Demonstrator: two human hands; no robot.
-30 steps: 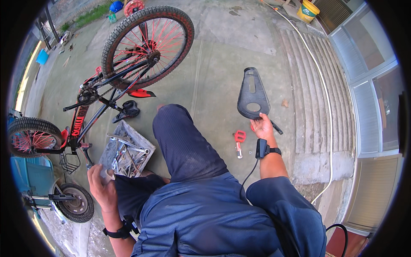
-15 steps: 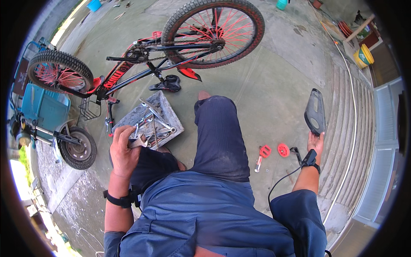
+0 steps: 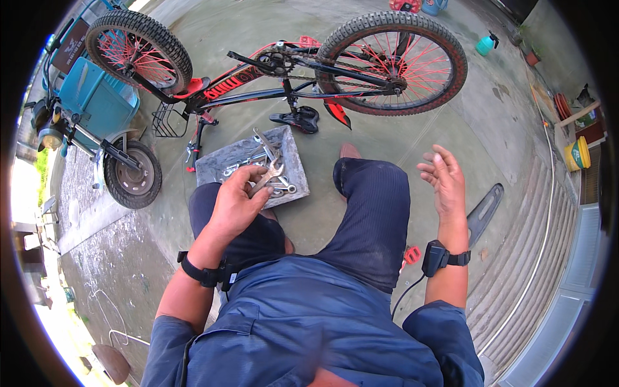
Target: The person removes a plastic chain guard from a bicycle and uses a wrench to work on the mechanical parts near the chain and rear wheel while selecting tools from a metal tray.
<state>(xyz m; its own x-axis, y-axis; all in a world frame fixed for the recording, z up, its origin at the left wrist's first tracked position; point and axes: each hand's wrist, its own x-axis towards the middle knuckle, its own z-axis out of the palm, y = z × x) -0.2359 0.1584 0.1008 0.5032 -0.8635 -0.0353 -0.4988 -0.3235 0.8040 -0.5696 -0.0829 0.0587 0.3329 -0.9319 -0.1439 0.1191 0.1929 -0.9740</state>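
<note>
My left hand [image 3: 235, 203] grips a silver open-ended wrench [image 3: 269, 175] just above a grey tray [image 3: 293, 164] that holds several more spanners. My right hand [image 3: 443, 179] hovers empty over my right knee, fingers spread. Behind that hand a black bicycle saddle [image 3: 485, 211] lies on the concrete. A red-and-black bicycle [image 3: 284, 68] stands upside down beyond the tray, with its second saddle [image 3: 296, 120] resting on the ground. I sit in dark blue trousers and a blue shirt, with black bands on both wrists.
A teal motor vehicle [image 3: 97, 109] with a small wheel stands at the left. A small red part [image 3: 411, 254] lies by my right knee. Concrete steps [image 3: 541, 245] run along the right, with a yellow pot [image 3: 576, 153] and a teal spray bottle [image 3: 487, 44] beyond.
My right hand has let go of the black saddle, which now lies on the ground. My left hand has picked a wrench out of the tray. The view has swung left.
</note>
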